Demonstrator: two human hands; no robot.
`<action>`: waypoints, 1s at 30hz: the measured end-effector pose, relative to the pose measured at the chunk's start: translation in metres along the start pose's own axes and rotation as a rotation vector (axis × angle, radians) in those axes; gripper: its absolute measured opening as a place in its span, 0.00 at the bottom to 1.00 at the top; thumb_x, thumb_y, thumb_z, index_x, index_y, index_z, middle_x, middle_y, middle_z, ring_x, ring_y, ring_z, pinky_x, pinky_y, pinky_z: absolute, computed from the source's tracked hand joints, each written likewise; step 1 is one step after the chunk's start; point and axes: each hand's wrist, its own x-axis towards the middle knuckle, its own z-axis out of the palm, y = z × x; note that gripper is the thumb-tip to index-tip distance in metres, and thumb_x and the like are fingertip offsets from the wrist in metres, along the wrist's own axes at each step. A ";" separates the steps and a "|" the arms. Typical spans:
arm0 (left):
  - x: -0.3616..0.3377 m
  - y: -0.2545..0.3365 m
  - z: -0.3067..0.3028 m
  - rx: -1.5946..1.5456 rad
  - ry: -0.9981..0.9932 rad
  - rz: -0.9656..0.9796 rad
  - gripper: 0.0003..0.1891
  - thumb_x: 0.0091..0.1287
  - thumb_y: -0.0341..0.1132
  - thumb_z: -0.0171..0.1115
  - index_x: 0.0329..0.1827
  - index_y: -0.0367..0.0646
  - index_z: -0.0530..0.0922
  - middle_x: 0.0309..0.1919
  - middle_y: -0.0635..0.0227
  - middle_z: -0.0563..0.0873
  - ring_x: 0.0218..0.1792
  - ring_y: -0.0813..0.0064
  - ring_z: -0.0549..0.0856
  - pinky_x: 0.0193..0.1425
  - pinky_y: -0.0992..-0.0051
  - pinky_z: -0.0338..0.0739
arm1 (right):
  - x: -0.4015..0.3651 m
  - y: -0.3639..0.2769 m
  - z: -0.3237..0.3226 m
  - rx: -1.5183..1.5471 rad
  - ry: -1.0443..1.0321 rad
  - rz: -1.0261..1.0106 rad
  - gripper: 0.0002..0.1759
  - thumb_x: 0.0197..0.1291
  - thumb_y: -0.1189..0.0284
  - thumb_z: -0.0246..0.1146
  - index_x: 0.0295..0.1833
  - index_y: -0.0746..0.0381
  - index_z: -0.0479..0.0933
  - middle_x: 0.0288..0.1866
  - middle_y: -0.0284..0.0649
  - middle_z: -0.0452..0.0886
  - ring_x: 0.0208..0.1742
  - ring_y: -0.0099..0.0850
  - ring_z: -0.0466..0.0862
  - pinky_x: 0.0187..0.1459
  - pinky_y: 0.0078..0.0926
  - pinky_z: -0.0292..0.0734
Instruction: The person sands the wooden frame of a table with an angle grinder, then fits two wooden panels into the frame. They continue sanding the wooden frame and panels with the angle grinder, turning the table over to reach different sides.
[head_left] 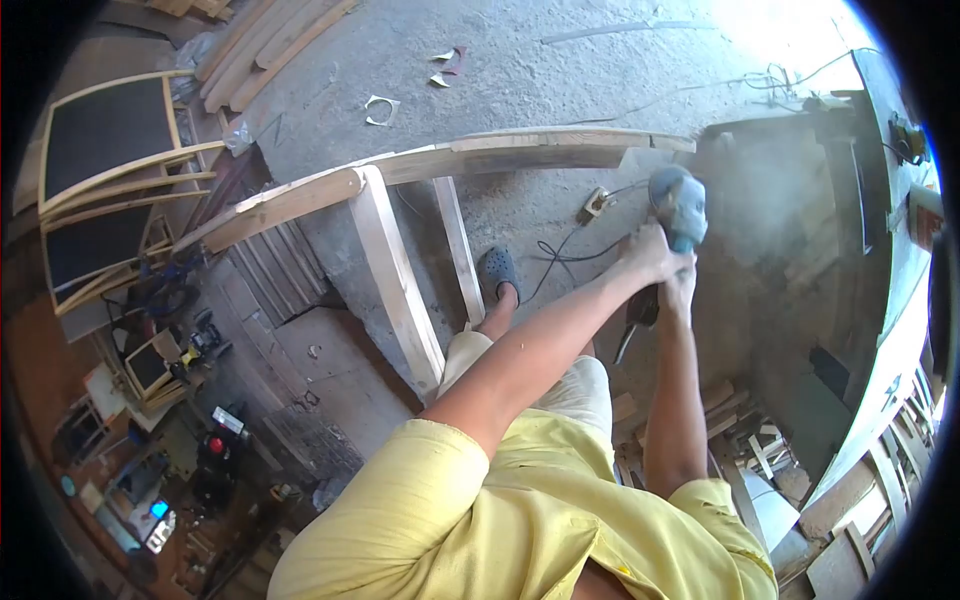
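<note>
Both hands are closed on a teal and grey power grinder [683, 212] at the right end of a long wooden frame. My left hand [648, 252] grips the tool's body from the left, and my right hand [677, 285] wraps round it just below. The grinder's round disc meets or nearly meets the end of the frame's top rail [560, 150]; the exact contact is blurred. Pale dust hangs in the air to the right of the disc. Two wooden bars [395, 270] run from the rail down towards my legs.
A power socket box [598, 203] and black cable lie on the concrete floor [520, 85]. Stacked boards [275, 45] and dark-panelled frames [105, 140] stand at the left. Wood scraps [850, 570] lie lower right, beside a large panel [880, 320].
</note>
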 end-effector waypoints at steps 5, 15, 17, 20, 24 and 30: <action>-0.051 -0.057 -0.034 -0.052 0.042 -0.126 0.37 0.48 0.65 0.72 0.42 0.34 0.86 0.39 0.45 0.89 0.44 0.52 0.89 0.51 0.61 0.82 | -0.058 -0.021 0.055 -0.115 -0.179 -0.048 0.33 0.50 0.63 0.75 0.59 0.64 0.73 0.48 0.44 0.85 0.49 0.30 0.84 0.53 0.32 0.77; -0.095 -0.159 -0.181 -0.594 0.658 -0.377 0.37 0.52 0.61 0.76 0.48 0.30 0.85 0.44 0.58 0.88 0.44 0.68 0.88 0.50 0.70 0.79 | -0.063 -0.118 0.236 -0.616 -0.727 -0.110 0.31 0.51 0.49 0.67 0.49 0.63 0.73 0.44 0.62 0.84 0.49 0.60 0.83 0.51 0.54 0.78; -0.091 -0.154 -0.188 -0.603 0.620 -0.431 0.38 0.52 0.62 0.75 0.47 0.29 0.85 0.43 0.56 0.88 0.44 0.68 0.88 0.50 0.70 0.79 | -0.057 -0.115 0.240 -0.627 -0.720 -0.101 0.33 0.50 0.48 0.68 0.52 0.62 0.73 0.45 0.61 0.85 0.50 0.60 0.83 0.52 0.54 0.78; -0.074 -0.157 -0.162 -0.485 0.632 -0.342 0.38 0.53 0.62 0.75 0.44 0.28 0.86 0.41 0.54 0.90 0.44 0.67 0.88 0.50 0.69 0.79 | -0.049 -0.107 0.223 -0.665 -0.666 -0.057 0.35 0.48 0.48 0.69 0.56 0.59 0.74 0.46 0.60 0.85 0.52 0.59 0.83 0.52 0.53 0.78; -0.069 -0.127 -0.134 -0.398 0.535 -0.321 0.40 0.52 0.69 0.71 0.44 0.32 0.87 0.40 0.48 0.90 0.46 0.61 0.90 0.51 0.67 0.80 | -0.043 -0.095 0.184 -0.585 -0.545 0.016 0.34 0.48 0.53 0.73 0.54 0.65 0.77 0.49 0.60 0.84 0.56 0.56 0.84 0.54 0.45 0.77; -0.050 -0.089 -0.091 -0.229 0.316 -0.268 0.43 0.49 0.74 0.67 0.39 0.33 0.86 0.38 0.44 0.89 0.46 0.51 0.89 0.50 0.60 0.82 | -0.043 -0.051 0.128 -0.287 -0.339 0.060 0.34 0.48 0.57 0.76 0.54 0.68 0.74 0.47 0.47 0.86 0.49 0.33 0.85 0.52 0.34 0.79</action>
